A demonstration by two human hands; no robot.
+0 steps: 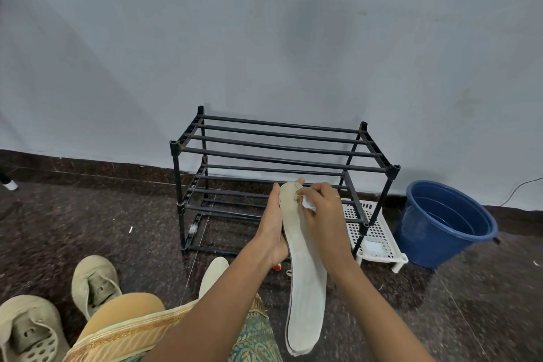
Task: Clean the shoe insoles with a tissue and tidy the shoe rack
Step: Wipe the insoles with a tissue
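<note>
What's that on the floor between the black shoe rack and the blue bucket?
A white slotted plastic tray lies there, one end reaching under the shoe rack, the other close to the blue bucket, seen in the head view.

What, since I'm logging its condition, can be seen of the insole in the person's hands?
The insole is a long, flat, foot-shaped pad, off-white with a greyish tinge, seemingly fabric-faced foam with a thin darker rim. It is held above the dark floor, toe end toward the shoe rack, heel end near the person. The left hand holds its left edge, fingertips behind the toe; the right hand presses a white tissue onto the toe area, beside a small dark speck.
</note>
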